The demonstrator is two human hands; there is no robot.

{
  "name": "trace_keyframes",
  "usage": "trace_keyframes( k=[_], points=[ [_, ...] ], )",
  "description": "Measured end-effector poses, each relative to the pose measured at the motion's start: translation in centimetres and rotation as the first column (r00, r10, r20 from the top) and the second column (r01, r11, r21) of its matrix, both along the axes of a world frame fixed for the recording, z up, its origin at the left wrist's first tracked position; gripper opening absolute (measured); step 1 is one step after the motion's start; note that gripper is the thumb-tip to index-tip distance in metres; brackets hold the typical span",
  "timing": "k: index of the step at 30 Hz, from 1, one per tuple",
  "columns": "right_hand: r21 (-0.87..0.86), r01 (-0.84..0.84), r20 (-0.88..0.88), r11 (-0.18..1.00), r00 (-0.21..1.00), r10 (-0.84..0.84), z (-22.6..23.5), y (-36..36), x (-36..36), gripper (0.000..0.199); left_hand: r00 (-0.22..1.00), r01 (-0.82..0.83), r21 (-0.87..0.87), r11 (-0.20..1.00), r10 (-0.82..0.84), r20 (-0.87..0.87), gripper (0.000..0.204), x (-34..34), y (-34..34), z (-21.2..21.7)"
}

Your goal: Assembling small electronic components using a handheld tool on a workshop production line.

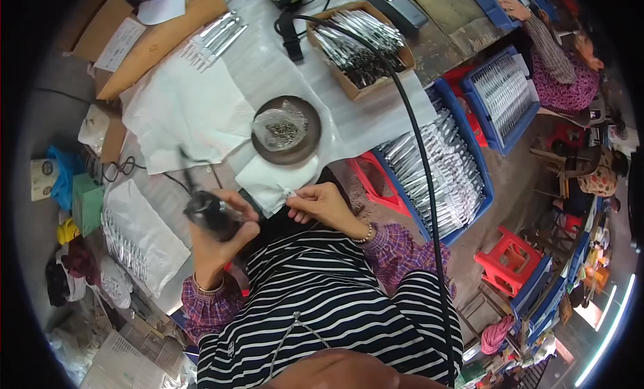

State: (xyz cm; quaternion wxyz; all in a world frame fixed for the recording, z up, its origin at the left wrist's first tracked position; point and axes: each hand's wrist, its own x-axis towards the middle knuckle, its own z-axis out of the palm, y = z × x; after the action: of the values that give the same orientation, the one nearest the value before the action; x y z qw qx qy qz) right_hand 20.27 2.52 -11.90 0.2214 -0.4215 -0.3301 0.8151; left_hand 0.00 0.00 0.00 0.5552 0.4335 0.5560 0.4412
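My left hand [213, 251] is wrapped round a black, rounded power tool [213, 214], smeared by motion, with what looks like a cord running up from it. Between the thumb and fingers of my right hand [323, 206] is the end of a small silver-white metal part [287, 191]; most of it is hidden. Both hands are over the near edge of the table, beside a folded white cloth [258, 181]. Just beyond the cloth, a round dark dish [310, 137] holds a clear plastic bag [282, 129] of small metal pieces, perhaps screws.
Silver metal parts fill a cardboard box [359, 92] and a blue crate [484, 191] at right. More lie on white sheeting [164, 265] at left. A thick black cable [424, 154] crosses the view. Red stools [508, 261] stand at right; a co-worker's sleeve [551, 50] is at far right.
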Motion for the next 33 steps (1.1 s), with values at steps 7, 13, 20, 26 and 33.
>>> trace_keyframes(
  k=[7,13,20,26,33],
  points=[
    [-0.038,0.005,0.038,0.999,0.999,-0.004,-0.6,0.0,0.5,0.024,0.981,0.089,-0.137,0.987,-0.111,-0.161,0.036,3.0,1.8,-1.9],
    [0.025,-0.006,0.06,1.0,0.998,0.004,-0.7,-0.3,0.1,0.027,0.904,0.199,-0.164,0.966,-0.245,-0.35,0.043,3.1,2.4,-3.0],
    [0.0,0.028,-0.049,1.0,0.998,-0.028,-1.7,-0.8,0.2,0.024,0.836,0.235,-0.236,0.943,-0.32,-0.445,0.05,3.9,3.2,-2.0],
    [0.025,0.05,-0.038,0.998,0.998,-0.049,-1.6,-0.6,-0.2,0.024,0.818,0.272,-0.234,0.933,-0.353,-0.454,0.05,3.1,3.1,-2.3],
    [0.016,0.1,-0.056,0.995,0.994,-0.099,-1.2,-0.7,0.5,0.021,0.8,0.341,-0.176,0.923,-0.384,-0.461,0.051,2.6,2.2,-4.2]
  ],
)
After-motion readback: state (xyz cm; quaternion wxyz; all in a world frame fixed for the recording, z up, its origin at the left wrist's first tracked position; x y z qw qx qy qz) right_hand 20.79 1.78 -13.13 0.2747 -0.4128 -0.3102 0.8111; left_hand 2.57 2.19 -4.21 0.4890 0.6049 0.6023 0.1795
